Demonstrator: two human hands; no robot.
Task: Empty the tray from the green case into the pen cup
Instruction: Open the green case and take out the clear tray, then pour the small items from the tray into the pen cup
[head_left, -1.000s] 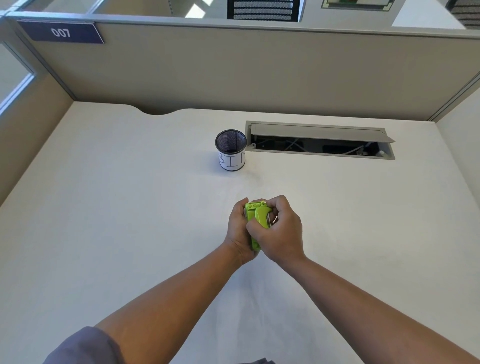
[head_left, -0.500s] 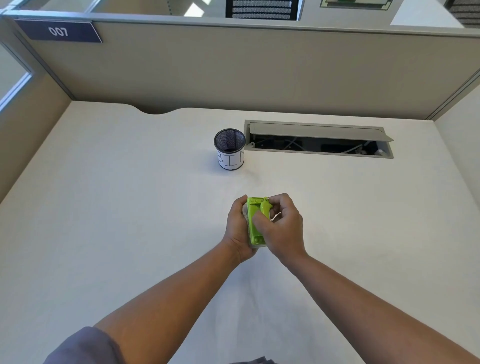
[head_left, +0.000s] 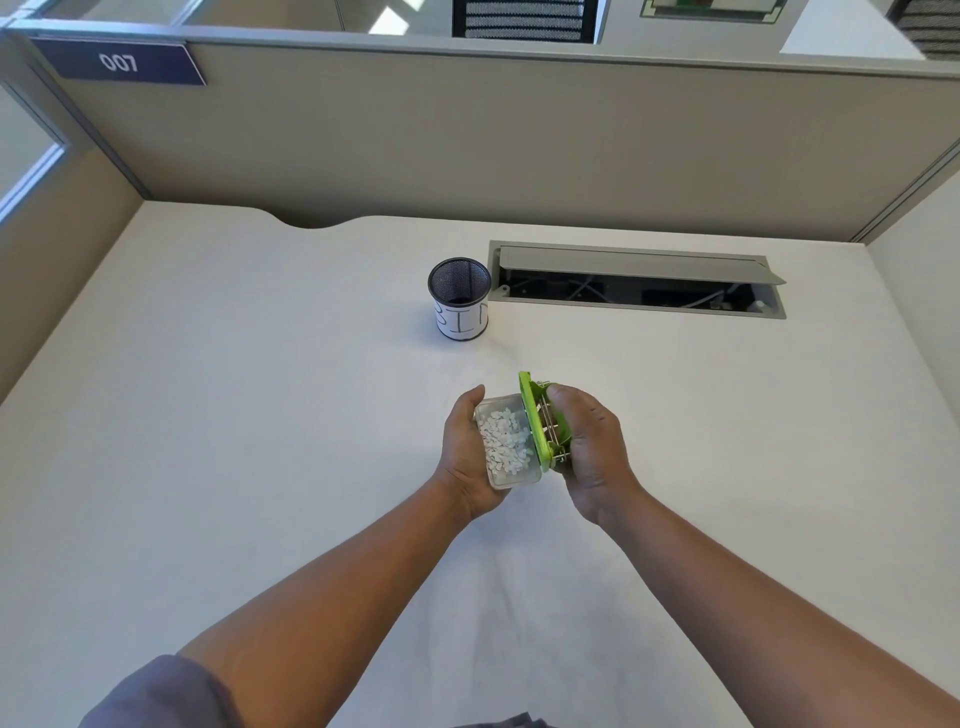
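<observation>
Clear tray (head_left: 506, 441) in left hand (head_left: 464, 460), green case (head_left: 537, 423) in right hand (head_left: 589, 452)

We note pale cream desk (head_left: 218, 415), cubicle partitions on far, left and right sides. Curved notch in far edge at 11 o'clock. We record one item standing on surface: black mesh pen cup (head_left: 460, 305), upright, white paper label, at 12 o'clock. Just beside cup at 1 o'clock, recessed cable hatch (head_left: 639, 278), lid raised, cables visible inside.
</observation>
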